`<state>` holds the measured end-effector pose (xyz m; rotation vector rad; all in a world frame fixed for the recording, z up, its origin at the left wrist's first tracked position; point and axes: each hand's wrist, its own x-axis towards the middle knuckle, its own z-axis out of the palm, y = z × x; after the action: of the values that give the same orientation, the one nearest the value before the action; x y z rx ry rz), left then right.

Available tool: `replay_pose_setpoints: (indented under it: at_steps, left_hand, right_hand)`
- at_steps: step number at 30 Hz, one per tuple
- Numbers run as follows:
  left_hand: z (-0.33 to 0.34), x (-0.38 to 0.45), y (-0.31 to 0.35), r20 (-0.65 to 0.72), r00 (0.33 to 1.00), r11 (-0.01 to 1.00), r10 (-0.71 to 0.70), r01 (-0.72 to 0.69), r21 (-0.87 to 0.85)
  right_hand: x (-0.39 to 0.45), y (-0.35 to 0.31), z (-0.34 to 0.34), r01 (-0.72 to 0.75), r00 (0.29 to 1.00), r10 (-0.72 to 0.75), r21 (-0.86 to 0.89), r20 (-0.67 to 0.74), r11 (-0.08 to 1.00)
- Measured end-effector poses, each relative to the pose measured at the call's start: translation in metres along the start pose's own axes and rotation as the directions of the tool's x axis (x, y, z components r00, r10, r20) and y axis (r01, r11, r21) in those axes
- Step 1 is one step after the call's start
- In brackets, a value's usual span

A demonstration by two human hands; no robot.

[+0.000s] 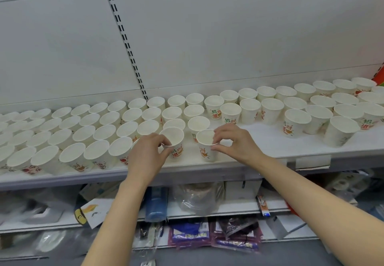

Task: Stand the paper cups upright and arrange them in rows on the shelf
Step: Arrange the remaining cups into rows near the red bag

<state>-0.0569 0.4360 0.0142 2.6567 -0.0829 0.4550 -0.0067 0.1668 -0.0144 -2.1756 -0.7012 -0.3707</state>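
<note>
Two hands were on the white metal shelf (259, 147), each on one white paper cup with red and green print. Left hand (148, 151) pinched the near rim of the left-held cup (173, 139) between thumb and curled fingers (166, 141); that cup stood upright, at the right end of the front row of the packed block. Right hand (234, 141) pinched the rim of the right-held cup (205, 145) the same way, thumb on the near side, other fingers curled above; it also stood upright, just beside the other held cup, a small gap between them. Left of the hands, a dense block of upright cups (72, 134) filled the shelf in about five rows, rims near or touching. Behind the held cups, another upright cup (198, 124) stood close. Right of the hands, a looser group of upright cups (311, 107) ran along the back in two to three rows, with bare shelf in front of it. Grey back panel (228, 37) with a slotted upright strip (124, 37) rose behind. Lower shelf (228, 207) below held a blue roll (155, 203), clear plastic bags (197, 199) and packaged goods (214, 236); too blurred to identify further.
</note>
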Motion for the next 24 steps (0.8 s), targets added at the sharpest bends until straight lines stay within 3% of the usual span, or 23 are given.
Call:
replay_pose_setpoints:
  at_steps: [8,17,24]
  left_hand:
    - [0.009,0.0,-0.002,0.067,0.995,0.991,0.074,-0.081,0.106]
    - [0.023,0.003,-0.001,0.003,0.989,0.986,0.146,-0.146,0.077]
    - [0.03,0.002,-0.008,-0.025,0.985,0.984,0.173,-0.171,0.057]
  right_hand:
    - [0.002,-0.005,0.023,-0.05,0.998,0.05,0.017,0.045,0.999]
    - [0.002,-0.029,0.068,-0.288,0.934,0.28,-0.006,-0.224,0.958]
    - [-0.003,-0.023,0.062,-0.193,0.968,0.195,0.032,-0.157,0.981]
